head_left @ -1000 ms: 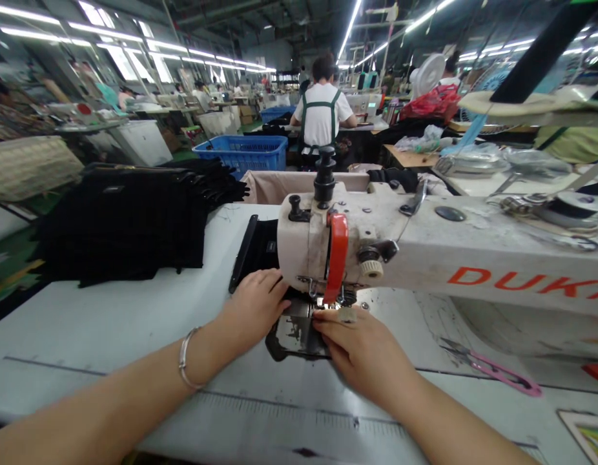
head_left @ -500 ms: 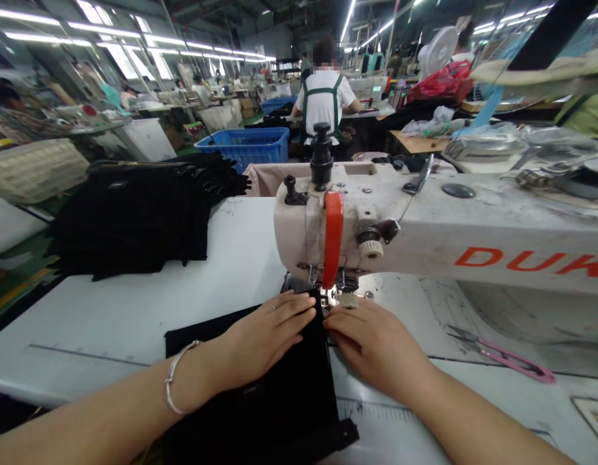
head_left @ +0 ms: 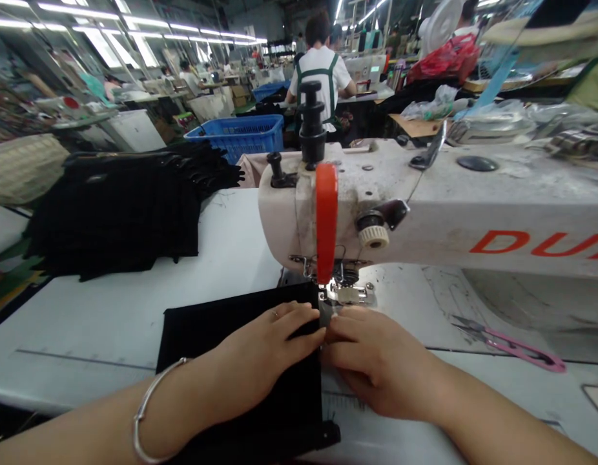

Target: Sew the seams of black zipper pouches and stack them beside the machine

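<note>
A black fabric piece (head_left: pixel 241 307) lies flat on the sewing machine bed, its far right corner at the presser foot (head_left: pixel 323 296). My left hand (head_left: pixel 260 352), with a bracelet on the wrist, rests flat on it, fingers stretched towards the right edge. My right hand (head_left: pixel 371 358) is at that same edge, just below the foot; its fingers are curled together against the fabric, with the thumb mostly hidden. The white sewing machine (head_left: pixel 415 206) has an orange guard (head_left: pixel 327 223) in front of its needle area. The needle tip itself is hard to make out.
Pink-handled thread snips (head_left: pixel 522 349) lie right of my right hand. A pile of black fabric pieces (head_left: pixel 119 213) sits at the table's left. Behind stand a blue plastic basket (head_left: pixel 241 135) and a seated person (head_left: pixel 318 71) in a white shirt.
My left hand has slid back a little from the presser foot. The fabric has turned slightly, so its right edge runs straighter towards me. The view has shifted a little.
</note>
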`<action>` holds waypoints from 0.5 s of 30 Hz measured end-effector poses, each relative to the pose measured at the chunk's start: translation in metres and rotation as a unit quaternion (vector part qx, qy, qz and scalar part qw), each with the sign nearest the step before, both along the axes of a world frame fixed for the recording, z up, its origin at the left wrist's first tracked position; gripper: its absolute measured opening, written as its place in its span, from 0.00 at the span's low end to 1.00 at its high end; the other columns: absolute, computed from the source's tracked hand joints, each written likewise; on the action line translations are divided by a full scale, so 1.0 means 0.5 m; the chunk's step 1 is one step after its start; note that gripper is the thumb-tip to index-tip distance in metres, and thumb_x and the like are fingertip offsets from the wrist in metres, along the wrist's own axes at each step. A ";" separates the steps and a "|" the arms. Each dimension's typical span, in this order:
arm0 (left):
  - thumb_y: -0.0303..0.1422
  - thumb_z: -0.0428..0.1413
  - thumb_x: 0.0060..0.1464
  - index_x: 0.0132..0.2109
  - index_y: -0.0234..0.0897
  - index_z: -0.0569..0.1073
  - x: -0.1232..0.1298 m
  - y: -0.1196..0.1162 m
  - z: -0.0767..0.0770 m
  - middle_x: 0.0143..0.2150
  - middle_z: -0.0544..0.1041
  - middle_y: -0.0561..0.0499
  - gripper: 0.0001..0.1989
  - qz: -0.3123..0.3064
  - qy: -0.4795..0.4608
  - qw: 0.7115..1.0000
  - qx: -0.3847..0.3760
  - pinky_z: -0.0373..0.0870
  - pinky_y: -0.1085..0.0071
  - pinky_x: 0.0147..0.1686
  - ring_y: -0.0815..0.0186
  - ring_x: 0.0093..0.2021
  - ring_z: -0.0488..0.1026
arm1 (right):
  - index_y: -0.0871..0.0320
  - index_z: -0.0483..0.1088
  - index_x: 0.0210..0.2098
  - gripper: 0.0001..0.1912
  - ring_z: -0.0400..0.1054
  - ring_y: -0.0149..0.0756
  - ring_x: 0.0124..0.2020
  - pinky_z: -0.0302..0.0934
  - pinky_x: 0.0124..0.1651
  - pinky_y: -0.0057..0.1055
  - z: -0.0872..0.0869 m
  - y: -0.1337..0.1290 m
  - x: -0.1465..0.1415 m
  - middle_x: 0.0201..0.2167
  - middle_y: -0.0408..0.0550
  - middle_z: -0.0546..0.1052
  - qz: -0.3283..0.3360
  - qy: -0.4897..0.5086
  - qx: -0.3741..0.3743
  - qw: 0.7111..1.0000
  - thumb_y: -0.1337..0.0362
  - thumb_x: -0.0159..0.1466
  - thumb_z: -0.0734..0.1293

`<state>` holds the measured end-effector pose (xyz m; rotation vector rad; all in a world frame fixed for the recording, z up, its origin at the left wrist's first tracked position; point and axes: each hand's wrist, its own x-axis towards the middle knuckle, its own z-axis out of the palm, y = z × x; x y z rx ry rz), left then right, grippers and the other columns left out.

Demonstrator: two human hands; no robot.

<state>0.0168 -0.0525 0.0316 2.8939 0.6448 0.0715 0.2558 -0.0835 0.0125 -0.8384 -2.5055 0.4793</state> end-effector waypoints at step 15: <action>0.20 0.45 0.59 0.53 0.28 0.69 0.011 -0.012 0.014 0.61 0.70 0.33 0.17 -0.037 0.032 0.990 0.133 0.70 0.58 0.59 0.53 0.61 0.69 | 0.54 0.74 0.38 0.11 0.66 0.41 0.47 0.63 0.49 0.40 0.003 -0.006 -0.007 0.44 0.47 0.74 -0.019 -0.012 -0.019 1.000 0.73 0.60 0.64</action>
